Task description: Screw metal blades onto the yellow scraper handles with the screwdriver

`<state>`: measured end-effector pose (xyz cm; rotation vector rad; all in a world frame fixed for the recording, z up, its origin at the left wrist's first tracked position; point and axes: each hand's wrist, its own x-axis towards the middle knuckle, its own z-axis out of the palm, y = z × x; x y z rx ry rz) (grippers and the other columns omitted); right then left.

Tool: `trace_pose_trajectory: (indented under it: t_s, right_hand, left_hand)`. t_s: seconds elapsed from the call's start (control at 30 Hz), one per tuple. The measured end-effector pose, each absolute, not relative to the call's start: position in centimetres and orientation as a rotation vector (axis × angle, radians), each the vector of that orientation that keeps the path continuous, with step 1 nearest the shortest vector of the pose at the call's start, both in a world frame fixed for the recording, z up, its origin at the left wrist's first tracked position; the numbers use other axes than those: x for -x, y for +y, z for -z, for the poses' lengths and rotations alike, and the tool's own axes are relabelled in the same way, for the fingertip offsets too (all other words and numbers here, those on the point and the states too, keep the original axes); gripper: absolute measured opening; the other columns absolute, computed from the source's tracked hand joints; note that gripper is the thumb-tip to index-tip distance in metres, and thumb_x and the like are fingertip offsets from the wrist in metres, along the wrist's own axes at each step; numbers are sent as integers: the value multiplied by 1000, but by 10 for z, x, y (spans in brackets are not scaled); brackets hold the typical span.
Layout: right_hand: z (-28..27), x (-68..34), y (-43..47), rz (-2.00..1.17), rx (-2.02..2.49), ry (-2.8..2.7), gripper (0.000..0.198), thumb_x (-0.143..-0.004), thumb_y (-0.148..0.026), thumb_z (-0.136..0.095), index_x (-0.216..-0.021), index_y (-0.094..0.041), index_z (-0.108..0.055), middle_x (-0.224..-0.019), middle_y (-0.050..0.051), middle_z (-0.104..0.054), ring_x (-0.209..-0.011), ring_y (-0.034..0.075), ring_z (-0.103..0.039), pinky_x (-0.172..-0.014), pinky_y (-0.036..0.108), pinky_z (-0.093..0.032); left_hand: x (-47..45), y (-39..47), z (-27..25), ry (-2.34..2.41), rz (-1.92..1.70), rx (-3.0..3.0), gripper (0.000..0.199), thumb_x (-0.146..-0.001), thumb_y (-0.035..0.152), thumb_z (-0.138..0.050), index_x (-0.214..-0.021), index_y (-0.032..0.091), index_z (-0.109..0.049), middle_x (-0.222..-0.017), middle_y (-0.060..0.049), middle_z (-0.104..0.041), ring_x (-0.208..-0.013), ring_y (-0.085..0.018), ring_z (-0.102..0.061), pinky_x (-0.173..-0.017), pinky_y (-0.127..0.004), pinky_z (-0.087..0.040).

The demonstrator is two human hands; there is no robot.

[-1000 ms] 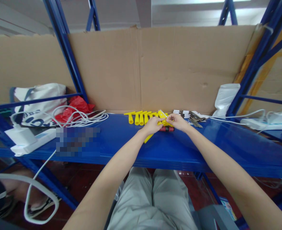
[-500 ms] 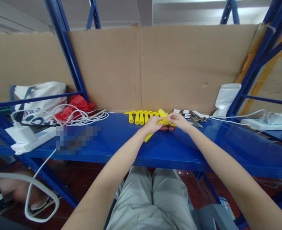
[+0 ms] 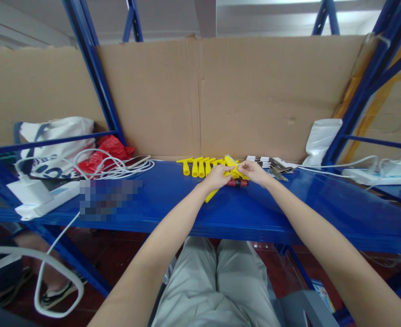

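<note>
Yellow piece (image 3: 211, 195), one: over worktop (image 3: 173, 200), gripped by left hand (image 3: 217, 177); right hand (image 3: 253, 172) pinches at its far end, work apparently unfinished. Yellow row (image 3: 195, 169), left: finished or pending, cannot tell. Metal strips (image 3: 279, 168), right: seemingly unused.

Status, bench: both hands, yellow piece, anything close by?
Left hand gripping yellow piece. Right hand at its pale strip, grip unclear. Red-and-black tool lying close by both hands; other yellow pieces lined up beyond left hand.
</note>
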<state>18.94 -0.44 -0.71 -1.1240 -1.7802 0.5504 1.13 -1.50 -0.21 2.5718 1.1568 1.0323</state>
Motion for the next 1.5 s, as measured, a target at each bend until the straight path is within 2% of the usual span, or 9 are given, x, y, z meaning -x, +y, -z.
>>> trace_pose_trajectory:
  t_s: [0.23,0.5,0.67,0.83,1.0,1.23,1.5]
  right_hand:
    - [3,-181,-13,-787,1129,-1580,14,-71,-10,-57,-69,-18,-45,-61,-5,-52,-56,8,-52,-52,19,-43]
    - [-1,-176,-19,-897,1120,-1453,19,-74,-2,-55,-70,-18,-44,-57,-7,-52,-50,6,-54,-47,15,-42]
    - [-5,-174,-23,-1020,1078,-1361,19,-79,-2,-50,-79,-19,-43,-63,-6,-58,-50,6,-59,-49,16,-46]
    - [-5,-174,-22,-979,1060,-1386,20,-81,0,-47,-83,-19,-44,-62,-6,-58,-53,6,-61,-53,16,-48]
    - [-2,-175,-20,-906,1053,-1397,20,-79,-1,-51,-81,-20,-44,-66,-6,-60,-56,6,-62,-60,20,-52]
    - [-3,-180,-17,-849,1061,-1432,16,-78,-5,-54,-81,-19,-46,-70,-4,-61,-55,6,-60,-53,17,-48]
    - [-5,-180,-19,-844,1057,-1427,16,-77,-5,-54,-81,-19,-46,-68,-4,-60,-53,6,-60,-51,16,-45]
  left_hand:
    - [-12,-13,3,1144,-1049,-2580,41,-74,6,-58,-114,12,-65,-107,-12,-69,-97,-22,-64,-89,-37,-49]
    - [-12,-9,6,1092,-1090,-2607,40,-75,7,-57,-113,16,-66,-105,-9,-70,-95,-20,-65,-88,-37,-49]
    - [-10,-15,-1,1143,-1028,-2625,41,-78,10,-57,-119,11,-62,-113,-13,-67,-103,-22,-62,-93,-37,-46]
    - [-8,-23,-2,1286,-944,-2694,43,-85,14,-50,-128,17,-56,-124,-13,-61,-115,-25,-55,-99,-40,-42]
    - [-10,-29,2,1408,-782,-2770,54,-84,9,-47,-135,26,-47,-136,-11,-49,-118,-25,-52,-98,-41,-42]
    - [-13,-27,8,1346,-854,-2850,56,-85,5,-38,-135,28,-47,-140,-11,-41,-116,-24,-52,-95,-39,-44]
    - [-14,-27,9,1335,-891,-2884,62,-82,2,-38,-136,31,-44,-148,-11,-30,-117,-27,-53,-92,-42,-47]
